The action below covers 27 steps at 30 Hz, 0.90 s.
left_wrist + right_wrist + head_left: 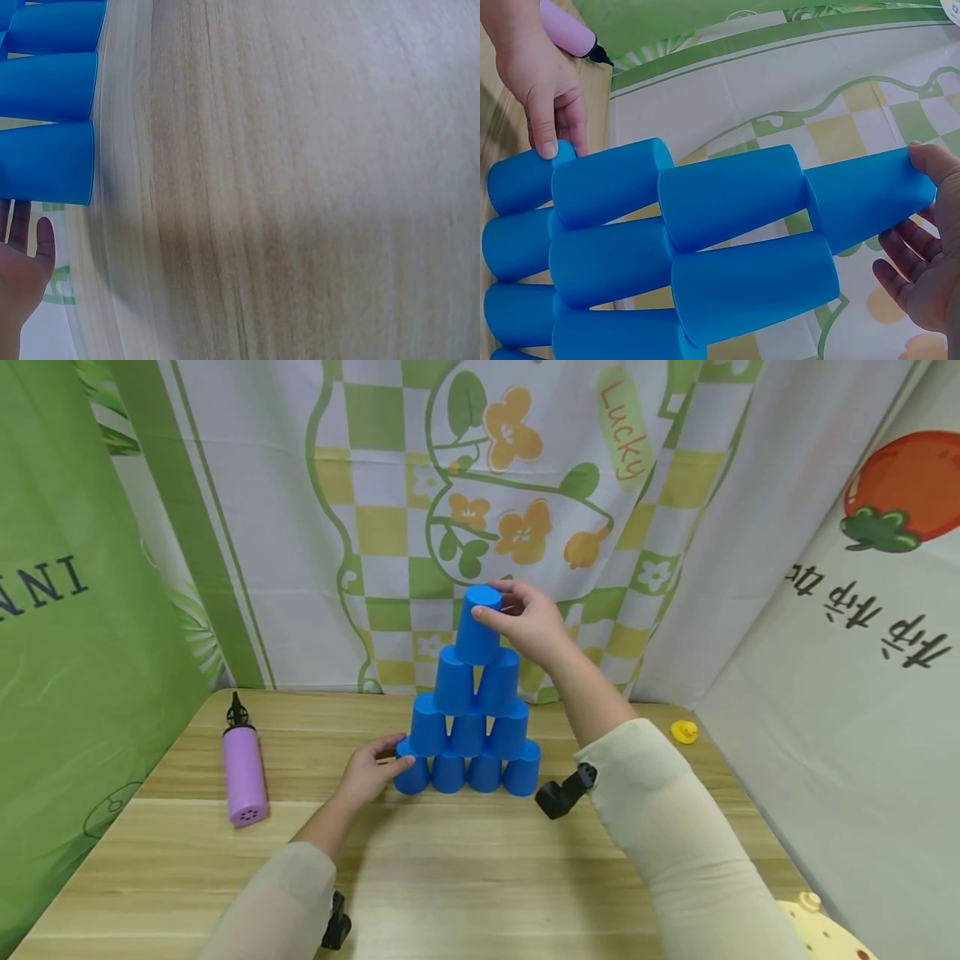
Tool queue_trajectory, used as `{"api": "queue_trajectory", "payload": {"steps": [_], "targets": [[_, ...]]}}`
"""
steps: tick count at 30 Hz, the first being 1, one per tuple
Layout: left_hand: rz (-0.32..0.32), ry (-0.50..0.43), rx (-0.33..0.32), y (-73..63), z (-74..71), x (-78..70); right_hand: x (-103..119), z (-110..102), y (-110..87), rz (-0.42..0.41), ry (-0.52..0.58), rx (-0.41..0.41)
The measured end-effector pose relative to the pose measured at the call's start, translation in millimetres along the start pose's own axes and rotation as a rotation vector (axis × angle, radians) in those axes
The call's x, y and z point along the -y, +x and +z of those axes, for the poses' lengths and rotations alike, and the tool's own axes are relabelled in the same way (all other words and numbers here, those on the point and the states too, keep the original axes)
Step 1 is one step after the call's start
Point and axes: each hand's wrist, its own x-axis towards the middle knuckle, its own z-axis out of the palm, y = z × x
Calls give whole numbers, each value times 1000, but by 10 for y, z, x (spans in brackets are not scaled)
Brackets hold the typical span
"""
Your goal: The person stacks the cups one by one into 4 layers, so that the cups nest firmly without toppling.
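Upside-down blue cups stand stacked as a pyramid. At its peak, my right hand (536, 622) holds the top cup (478, 631) between thumb and fingers; its rim meets the two cups (454, 681) below. My left hand (367, 772) is at the leftmost bottom cup (412, 779), thumb in front and fingers behind. From the right wrist, the left thumb lies against that cup's upper end, and my right hand (930, 262) is around the narrow end of the top cup (870, 195). The left wrist view catches bottom-row cups (45, 163) and part of my left hand (22, 270).
A purple hand pump (244, 772) with a black nozzle lies on the wooden table (450, 877) at left. A small yellow toy duck (684, 732) sits far right. Some pale yellow object (821, 931) shows at the lower right corner. A patterned curtain (390, 527) hangs behind the pyramid.
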Motion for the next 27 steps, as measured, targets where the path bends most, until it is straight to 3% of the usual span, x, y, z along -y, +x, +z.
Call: {"api": "queue_trajectory", "payload": {"steps": [17, 27], "targets": [[15, -15, 5, 36, 32, 43, -95, -21, -21, 17, 14, -14], [66, 34, 22, -23, 7, 114, -386, -38, -173, 17, 55, -31]]}}
